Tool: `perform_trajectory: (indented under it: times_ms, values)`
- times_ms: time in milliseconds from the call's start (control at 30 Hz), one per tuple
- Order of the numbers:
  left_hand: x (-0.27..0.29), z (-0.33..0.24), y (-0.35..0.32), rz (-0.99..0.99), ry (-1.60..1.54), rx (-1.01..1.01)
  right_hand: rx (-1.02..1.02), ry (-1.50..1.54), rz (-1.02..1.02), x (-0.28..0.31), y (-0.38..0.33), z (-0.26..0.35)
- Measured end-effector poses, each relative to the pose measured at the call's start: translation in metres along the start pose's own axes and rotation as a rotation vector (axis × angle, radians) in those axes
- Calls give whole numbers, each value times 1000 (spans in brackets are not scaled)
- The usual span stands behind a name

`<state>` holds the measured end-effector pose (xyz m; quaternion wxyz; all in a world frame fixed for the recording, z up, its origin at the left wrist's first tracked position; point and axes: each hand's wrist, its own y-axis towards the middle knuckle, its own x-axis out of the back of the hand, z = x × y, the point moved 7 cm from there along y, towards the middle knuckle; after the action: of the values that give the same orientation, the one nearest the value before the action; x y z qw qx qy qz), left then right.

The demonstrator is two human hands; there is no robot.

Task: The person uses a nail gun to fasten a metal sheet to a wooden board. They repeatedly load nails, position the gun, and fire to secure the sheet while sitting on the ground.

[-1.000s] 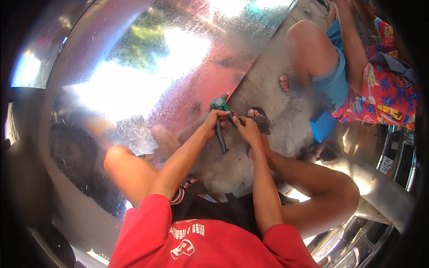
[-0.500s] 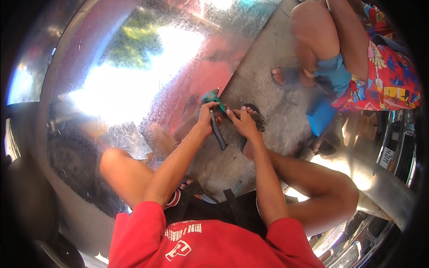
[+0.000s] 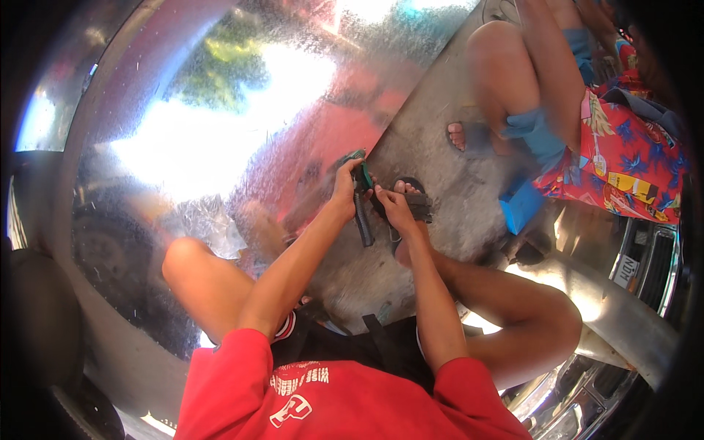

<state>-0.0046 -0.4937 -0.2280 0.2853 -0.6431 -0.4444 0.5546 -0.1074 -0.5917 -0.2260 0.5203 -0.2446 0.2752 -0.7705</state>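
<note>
My left hand [image 3: 345, 185] is closed around a green-bodied hand tool [image 3: 365, 176] that looks like a hand riveter. Its dark ribbed handle [image 3: 363, 224] hangs down below the hand, and its head points away from me over the edge of a shiny metal sheet [image 3: 323, 154]. My right hand [image 3: 397, 211] is closed in a pinch close against the tool's right side. Whatever may be between those fingertips is too small to make out.
The reflective sheet covers the left, beside a concrete floor [image 3: 433, 165]. My sandalled foot [image 3: 408, 185] is just beyond my right hand. At the right squats a person in a red floral garment [image 3: 623, 172], near a blue box [image 3: 519, 205]. A vehicle's front [image 3: 642, 268] stands behind.
The tool has tilted in my left hand, its handle now hanging more upright. My right hand has moved slightly down. The other person has shifted a little toward me and to the left.
</note>
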Motion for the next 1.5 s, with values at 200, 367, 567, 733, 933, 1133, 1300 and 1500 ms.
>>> perform_trajectory:
  times_ms: [200, 367, 567, 733, 933, 1133, 1300, 1500]
  values:
    - [2, 5, 9, 67, -65, 59, -1, -60, -38, 6, 7, 6]
    - [4, -1, 11, 49, 29, 62, 63, -81, -120, -2, -1, 8]
    - [1, 0, 8, 62, -10, 25, 106, -160, -97, 1, 1, 9]
    - [2, -3, 7, 31, 69, 43, 20, -14, -63, -2, 3, 0]
    - [-6, -4, -3, 63, 312, -111, -55, 817, 125, -30, -6, -2]
    - [26, 57, -8, -70, 268, -145, -95, 821, 34, -38, -2, -12]
    - [28, 97, 1, 140, -87, -103, 10, 654, -30, -28, 12, -34]
    - [18, 104, -4, 240, -43, -116, 193, -23, -259, -8, 36, -39]
